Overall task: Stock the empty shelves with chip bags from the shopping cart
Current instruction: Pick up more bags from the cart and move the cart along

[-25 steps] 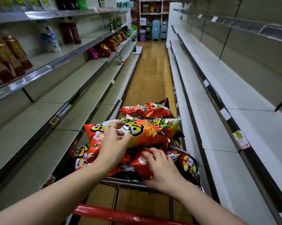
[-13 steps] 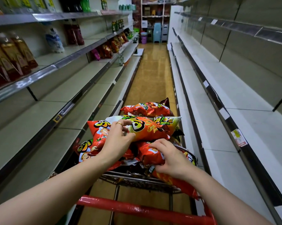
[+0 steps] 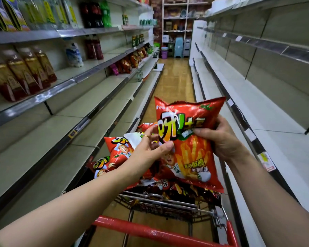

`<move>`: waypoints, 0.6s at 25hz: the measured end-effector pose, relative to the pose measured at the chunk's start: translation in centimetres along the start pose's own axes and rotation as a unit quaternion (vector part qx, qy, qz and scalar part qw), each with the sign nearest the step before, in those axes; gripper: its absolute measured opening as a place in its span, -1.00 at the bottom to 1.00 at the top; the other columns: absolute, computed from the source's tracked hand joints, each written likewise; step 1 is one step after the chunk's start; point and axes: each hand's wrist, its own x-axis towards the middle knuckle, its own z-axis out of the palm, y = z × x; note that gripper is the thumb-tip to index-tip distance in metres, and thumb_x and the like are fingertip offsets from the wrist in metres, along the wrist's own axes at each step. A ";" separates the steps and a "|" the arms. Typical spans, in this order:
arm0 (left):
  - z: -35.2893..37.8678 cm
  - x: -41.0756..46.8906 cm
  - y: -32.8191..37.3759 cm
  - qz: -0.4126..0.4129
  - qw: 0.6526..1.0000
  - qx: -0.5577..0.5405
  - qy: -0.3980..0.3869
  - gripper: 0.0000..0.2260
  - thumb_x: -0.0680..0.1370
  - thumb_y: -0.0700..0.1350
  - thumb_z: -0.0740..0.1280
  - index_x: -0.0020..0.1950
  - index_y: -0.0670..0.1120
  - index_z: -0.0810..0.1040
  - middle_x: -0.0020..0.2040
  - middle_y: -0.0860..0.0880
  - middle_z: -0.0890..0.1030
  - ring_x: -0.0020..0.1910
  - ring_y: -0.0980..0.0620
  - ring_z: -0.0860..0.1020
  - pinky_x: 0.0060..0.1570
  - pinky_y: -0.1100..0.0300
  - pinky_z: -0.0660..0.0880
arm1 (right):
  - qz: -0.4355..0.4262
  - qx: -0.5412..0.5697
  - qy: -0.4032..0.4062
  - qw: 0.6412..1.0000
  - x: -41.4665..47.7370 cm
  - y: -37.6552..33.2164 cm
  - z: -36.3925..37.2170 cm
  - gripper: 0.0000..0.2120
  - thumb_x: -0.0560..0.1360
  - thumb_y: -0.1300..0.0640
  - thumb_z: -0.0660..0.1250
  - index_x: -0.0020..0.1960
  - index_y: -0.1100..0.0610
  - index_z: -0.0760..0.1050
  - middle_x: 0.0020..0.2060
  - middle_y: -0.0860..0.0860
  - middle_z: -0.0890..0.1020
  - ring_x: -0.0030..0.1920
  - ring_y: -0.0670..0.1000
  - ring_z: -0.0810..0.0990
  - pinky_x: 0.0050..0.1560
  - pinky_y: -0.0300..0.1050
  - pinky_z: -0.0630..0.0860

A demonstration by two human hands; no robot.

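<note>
A red chip bag [image 3: 191,152] with fries printed on it is held upright above the shopping cart [image 3: 160,204]. My right hand [image 3: 221,139] grips its right edge. My left hand [image 3: 150,150], wearing a ring, pinches the bag's left side with thumb and fingers. Several more red and orange chip bags [image 3: 118,154] lie piled in the cart below. Bare white shelves [image 3: 267,122] run along the right side of the aisle, close to the raised bag.
The cart's red handle [image 3: 150,230] crosses the bottom of the view. Left shelves [image 3: 75,111] are mostly bare at mid and low levels; brown drink bottles [image 3: 20,73] stand higher up, snack bags [image 3: 128,63] farther along. Stacked stools and a bin [image 3: 178,49] close off the aisle's far end.
My right hand pulled a red chip bag out of the pile and raised it upright above the cart. My left hand left the orange bag and took the raised bag's left side.
</note>
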 end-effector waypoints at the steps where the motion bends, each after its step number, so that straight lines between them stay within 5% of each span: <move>1: 0.2 0.0 0.2 -0.014 0.999 -0.037 -0.021 -0.47 0.40 0.05 0.45 0.31 0.05 0.36 0.15 0.03 0.62 0.09 0.06 0.61 0.05 0.23 0.57 | -0.009 0.029 0.005 1.000 0.5 0.2 0.4 -0.50 0.15 0.27 0.53 0.06 0.17 0.49 -0.16 0.03 0.69 -0.13 0.05 0.68 -0.19 -0.10 0.60; 5: 0.0 0.2 0.2 -0.033 0.990 -0.131 0.046 -0.57 0.38 0.00 0.45 0.19 -0.11 0.51 0.03 -0.10 0.68 0.01 -0.11 0.66 0.13 -0.04 0.54 | 0.032 0.046 0.001 0.998 1.3 0.8 1.8 -0.12 0.08 0.01 0.60 0.33 0.12 0.35 0.09 0.11 0.62 0.06 0.12 0.63 -0.03 0.00 0.59; 8: -0.6 0.4 -0.2 -0.024 0.984 -0.153 0.092 -0.48 0.35 0.01 0.45 0.25 -0.13 0.46 0.05 -0.12 0.68 0.01 -0.13 0.66 0.13 -0.08 0.54 | 0.115 -0.067 -0.031 0.991 0.9 1.5 2.5 0.16 -0.03 -0.23 0.61 0.45 -0.10 0.14 0.24 0.10 0.51 0.17 0.13 0.58 0.16 0.13 0.53; 11: -1.1 0.7 -0.5 -0.030 0.988 -0.122 0.087 -0.43 0.34 0.08 0.46 0.27 -0.11 0.43 0.06 -0.09 0.68 0.01 -0.08 0.66 0.12 -0.04 0.55 | 0.151 -0.202 0.001 0.968 0.7 1.9 4.0 0.09 0.03 -0.22 0.59 0.44 -0.11 0.14 0.20 -0.01 0.52 0.16 0.06 0.58 0.20 0.15 0.50; 15: -4.2 2.2 0.3 -0.056 0.995 -0.041 0.070 -0.31 0.33 0.37 0.31 0.28 -0.08 0.42 0.14 -0.04 0.60 0.15 -0.03 0.56 0.25 0.01 0.43 | 0.130 -0.161 0.103 0.973 1.6 1.2 5.1 -0.13 0.13 -0.05 0.55 0.35 0.07 0.27 0.07 0.03 0.60 0.03 0.04 0.64 0.05 0.01 0.58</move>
